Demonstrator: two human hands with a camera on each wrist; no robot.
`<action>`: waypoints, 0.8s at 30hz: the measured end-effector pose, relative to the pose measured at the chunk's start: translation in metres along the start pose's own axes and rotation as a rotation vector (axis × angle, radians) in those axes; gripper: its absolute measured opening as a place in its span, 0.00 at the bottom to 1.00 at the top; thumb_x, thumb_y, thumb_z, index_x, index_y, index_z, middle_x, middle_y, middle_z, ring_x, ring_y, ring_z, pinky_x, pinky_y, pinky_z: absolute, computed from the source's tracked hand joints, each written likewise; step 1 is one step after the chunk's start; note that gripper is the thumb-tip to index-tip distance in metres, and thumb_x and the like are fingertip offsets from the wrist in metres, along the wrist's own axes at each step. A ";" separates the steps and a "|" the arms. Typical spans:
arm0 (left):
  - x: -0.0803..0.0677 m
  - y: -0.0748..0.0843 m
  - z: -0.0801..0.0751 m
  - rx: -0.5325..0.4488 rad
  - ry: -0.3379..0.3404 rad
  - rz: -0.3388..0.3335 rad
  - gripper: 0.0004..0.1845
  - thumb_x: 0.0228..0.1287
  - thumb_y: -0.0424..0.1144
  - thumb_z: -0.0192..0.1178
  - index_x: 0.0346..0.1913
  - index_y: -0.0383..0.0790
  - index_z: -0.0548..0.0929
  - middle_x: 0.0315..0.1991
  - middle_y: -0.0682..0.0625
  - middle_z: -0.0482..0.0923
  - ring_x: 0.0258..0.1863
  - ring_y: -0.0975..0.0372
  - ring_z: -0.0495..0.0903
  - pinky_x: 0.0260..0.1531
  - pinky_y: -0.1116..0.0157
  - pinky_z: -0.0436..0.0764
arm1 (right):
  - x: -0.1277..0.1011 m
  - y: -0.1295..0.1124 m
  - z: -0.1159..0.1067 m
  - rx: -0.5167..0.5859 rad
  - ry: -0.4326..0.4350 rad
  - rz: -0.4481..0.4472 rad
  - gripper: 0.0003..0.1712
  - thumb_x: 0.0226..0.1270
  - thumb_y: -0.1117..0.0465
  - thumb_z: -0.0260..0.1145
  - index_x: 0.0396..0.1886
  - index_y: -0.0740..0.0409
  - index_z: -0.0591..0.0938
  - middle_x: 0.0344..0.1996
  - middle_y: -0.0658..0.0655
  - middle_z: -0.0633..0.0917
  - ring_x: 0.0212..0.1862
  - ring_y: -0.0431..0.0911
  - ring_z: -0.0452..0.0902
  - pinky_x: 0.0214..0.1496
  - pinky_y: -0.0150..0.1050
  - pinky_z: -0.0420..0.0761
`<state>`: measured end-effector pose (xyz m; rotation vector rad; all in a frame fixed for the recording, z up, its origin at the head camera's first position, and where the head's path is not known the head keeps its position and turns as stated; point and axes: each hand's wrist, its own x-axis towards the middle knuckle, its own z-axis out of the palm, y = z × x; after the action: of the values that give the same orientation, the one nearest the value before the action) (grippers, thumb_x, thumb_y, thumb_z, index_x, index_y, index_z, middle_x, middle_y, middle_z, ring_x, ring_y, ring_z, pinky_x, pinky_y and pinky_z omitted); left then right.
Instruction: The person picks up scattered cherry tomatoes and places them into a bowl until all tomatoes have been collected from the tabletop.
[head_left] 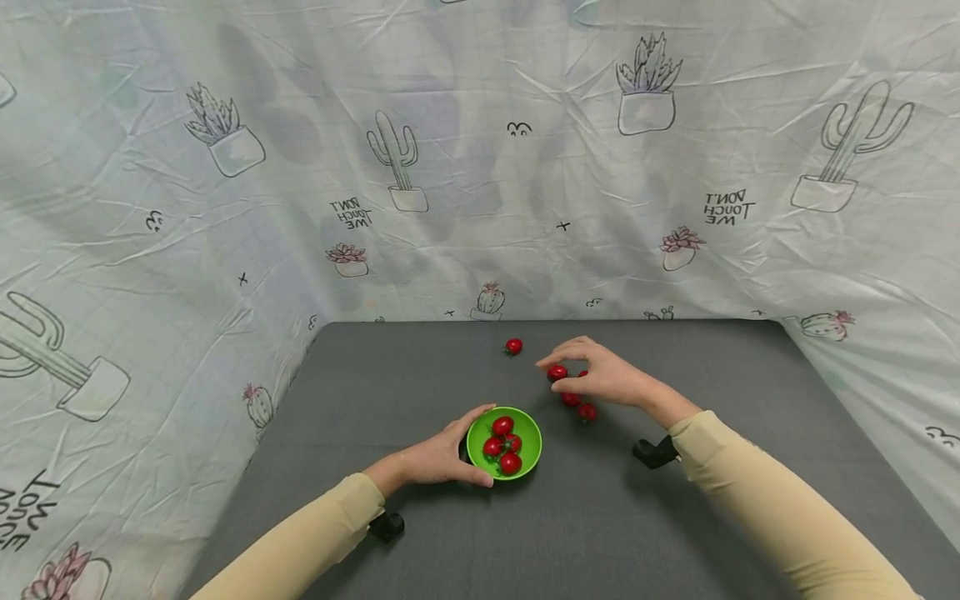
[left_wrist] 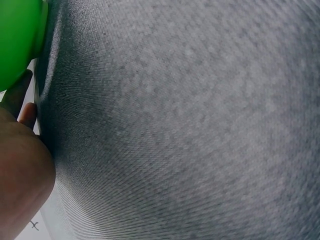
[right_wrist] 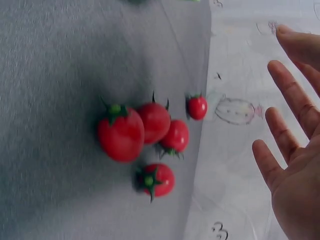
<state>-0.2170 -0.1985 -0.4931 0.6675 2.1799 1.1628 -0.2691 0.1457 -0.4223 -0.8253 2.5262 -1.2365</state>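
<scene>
Fingers [right_wrist: 280, 135] of right hand [head_left: 607, 377] spread loose over small, light, smooth cherry tomatoes [right_wrist: 145, 132] just beneath on desk [head_left: 600, 517], likely squashable, best pinched gently round the middle; left hand [head_left: 438, 457] cupping green bowl [head_left: 528, 429].

The printed cloth backdrop [head_left: 480, 167] carries the words "DON'T TOUCH ME" in mirror writing, once at upper centre-left beside a cactus drawing and once at upper right. A partly cut-off copy sits at the lower left edge.
</scene>
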 end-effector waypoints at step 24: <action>-0.001 -0.002 0.000 0.007 0.000 0.008 0.57 0.57 0.55 0.76 0.82 0.69 0.47 0.77 0.51 0.52 0.75 0.53 0.53 0.68 0.42 0.59 | -0.024 0.048 -0.032 -0.022 0.130 0.119 0.23 0.71 0.48 0.71 0.63 0.45 0.84 0.65 0.55 0.79 0.74 0.59 0.57 0.68 0.68 0.59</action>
<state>-0.2166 -0.1995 -0.4945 0.6793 2.1841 1.1598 -0.2814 0.2042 -0.4409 -0.6063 2.6518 -1.2647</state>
